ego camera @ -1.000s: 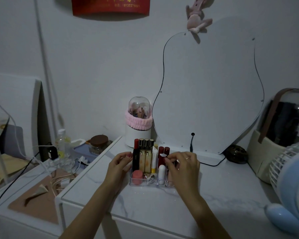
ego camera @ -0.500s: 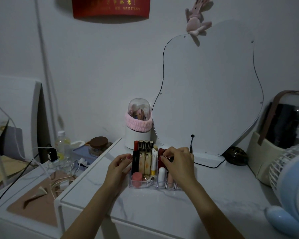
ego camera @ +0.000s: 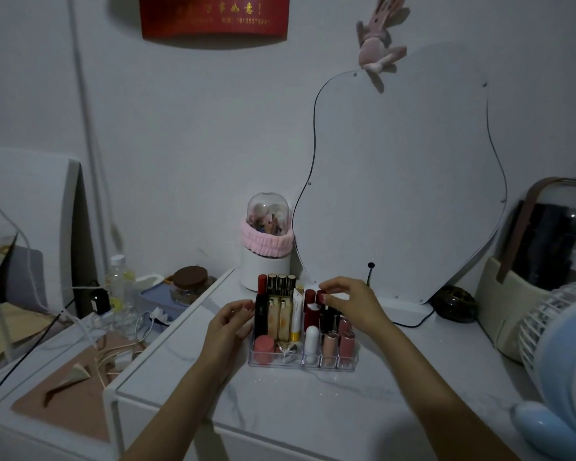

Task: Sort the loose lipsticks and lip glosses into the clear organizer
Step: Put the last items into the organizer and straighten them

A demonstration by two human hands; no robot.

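Observation:
The clear organizer (ego camera: 300, 366) stands on the white marble-look table (ego camera: 313, 404), filled with upright lipsticks and glosses. Gold tubes (ego camera: 278, 314) and a black one are at the left, dark red lipsticks (ego camera: 310, 311) are in the middle, and pink ones (ego camera: 346, 342) are at the front right. My left hand (ego camera: 228, 322) curls against the organizer's left wall. My right hand (ego camera: 350, 301) reaches over the back right, its thumb and fingertips pinching the top of a dark red lipstick. Its palm hides the far right slots.
A curvy mirror (ego camera: 403, 181) leans on the wall behind, beside a domed brush holder (ego camera: 266, 247) with a pink band. A blue fan (ego camera: 566, 354) and a bag (ego camera: 546, 254) are at the right. The lower side table holds cables, a bottle (ego camera: 120, 287) and a jar (ego camera: 190, 286).
My right hand has moved from the organizer's front right toward the back row, uncovering the pink lipsticks in front. My left hand has stayed at the organizer's left side.

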